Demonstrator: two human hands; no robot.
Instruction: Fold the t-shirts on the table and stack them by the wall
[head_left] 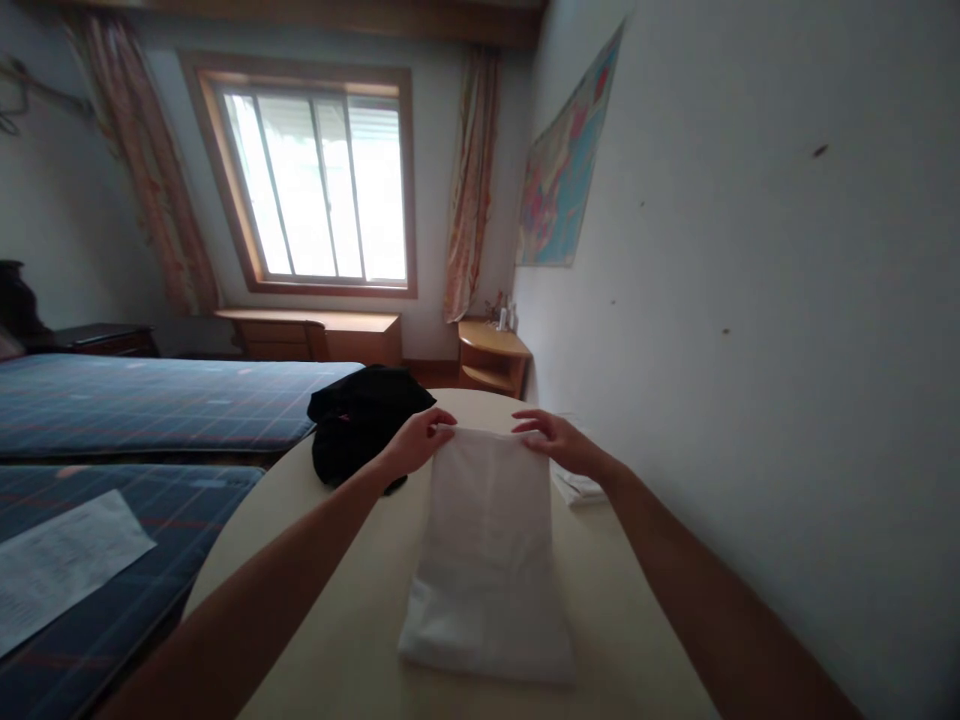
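Note:
A white folded cloth garment (487, 560), its exact kind unclear, stretches as a long strip over the cream round table (622, 610). My left hand (420, 438) pinches its far left corner between thumb and fingers. At the far right corner, my right hand (559, 440) grips the same edge, with some fingers raised. That far edge looks slightly lifted, while the near end rests on the tabletop. Close to my left hand lies a heap of black cloth (360, 420). Partly hidden behind my right wrist is another white folded cloth (579, 488).
Left of the table is a bed with blue plaid mattresses (187, 400), and a printed sheet of paper (71, 560) lies on it. A white wall (750, 400) runs close along the right. Beyond the table stand a corner shelf (491, 340) and a low wooden desk (352, 325) under the window.

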